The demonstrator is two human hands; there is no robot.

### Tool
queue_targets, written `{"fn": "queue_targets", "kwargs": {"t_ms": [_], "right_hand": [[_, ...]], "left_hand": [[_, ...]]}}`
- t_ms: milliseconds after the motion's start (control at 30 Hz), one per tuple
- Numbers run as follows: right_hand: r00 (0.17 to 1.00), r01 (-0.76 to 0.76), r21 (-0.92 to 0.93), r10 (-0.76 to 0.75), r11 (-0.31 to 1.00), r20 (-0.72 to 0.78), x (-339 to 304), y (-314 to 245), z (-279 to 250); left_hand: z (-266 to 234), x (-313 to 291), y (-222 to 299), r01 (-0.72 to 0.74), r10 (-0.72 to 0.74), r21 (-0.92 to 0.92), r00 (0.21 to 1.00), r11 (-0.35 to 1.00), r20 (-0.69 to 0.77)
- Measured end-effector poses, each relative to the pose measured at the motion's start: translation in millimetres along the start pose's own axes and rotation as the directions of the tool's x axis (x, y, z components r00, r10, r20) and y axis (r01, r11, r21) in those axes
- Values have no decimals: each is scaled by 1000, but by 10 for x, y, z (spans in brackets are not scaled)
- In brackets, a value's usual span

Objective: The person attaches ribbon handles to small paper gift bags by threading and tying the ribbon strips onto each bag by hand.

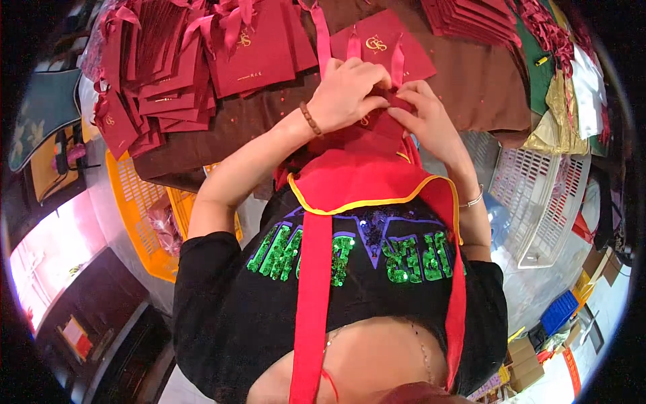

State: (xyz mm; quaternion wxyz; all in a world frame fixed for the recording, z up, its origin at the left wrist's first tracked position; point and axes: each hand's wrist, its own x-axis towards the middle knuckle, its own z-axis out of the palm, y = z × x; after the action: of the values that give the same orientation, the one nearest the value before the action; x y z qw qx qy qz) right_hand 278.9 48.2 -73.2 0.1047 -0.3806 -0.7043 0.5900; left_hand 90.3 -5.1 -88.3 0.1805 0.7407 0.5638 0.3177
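Note:
At the table's near edge, a small dark red paper gift bag (373, 135) is between my two hands. My left hand (346, 94) has its fingers curled and pinched at the bag's top edge, a beaded bracelet on its wrist. My right hand (427, 121) pinches the same edge from the other side, thumb and fingers drawn together. A pink ribbon (398, 64) rises just beyond the fingertips; its lower end is hidden. Just beyond lies another dark red bag (414, 57) with a gold emblem.
Piles of similar bags (171, 81) cover the left of the brown-clothed table (478, 101), with another stack (471, 20) far right. A yellow crate (131, 209) is at left below the table, a white crate (531, 195) at right. Gold wrapping (560, 118) hangs by the right corner.

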Motion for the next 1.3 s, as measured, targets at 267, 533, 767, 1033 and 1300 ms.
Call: {"fn": "queue_targets", "kwargs": {"t_ms": [267, 533, 767, 1033, 1300], "right_hand": [[923, 269, -405, -353, 874, -149, -41, -10, 151], [918, 258, -435, -359, 863, -167, -76, -37, 150], [980, 156, -176, -175, 972, -99, -38, 51, 76], [990, 59, -127, -75, 990, -122, -28, -2, 100], [947, 230, -351, -292, 908, -134, -69, -104, 179]], "left_hand": [[-226, 388, -251, 300, -157, -154, 794, 941, 588], [-121, 678, -318, 369, 60, -326, 578, 870, 814], [2, 617, -165, 510, -258, -281, 748, 813, 611], [-356, 794, -138, 338, -164, -139, 726, 931, 668], [-162, 680, -389, 271, 55, -226, 521, 936, 852]]}}
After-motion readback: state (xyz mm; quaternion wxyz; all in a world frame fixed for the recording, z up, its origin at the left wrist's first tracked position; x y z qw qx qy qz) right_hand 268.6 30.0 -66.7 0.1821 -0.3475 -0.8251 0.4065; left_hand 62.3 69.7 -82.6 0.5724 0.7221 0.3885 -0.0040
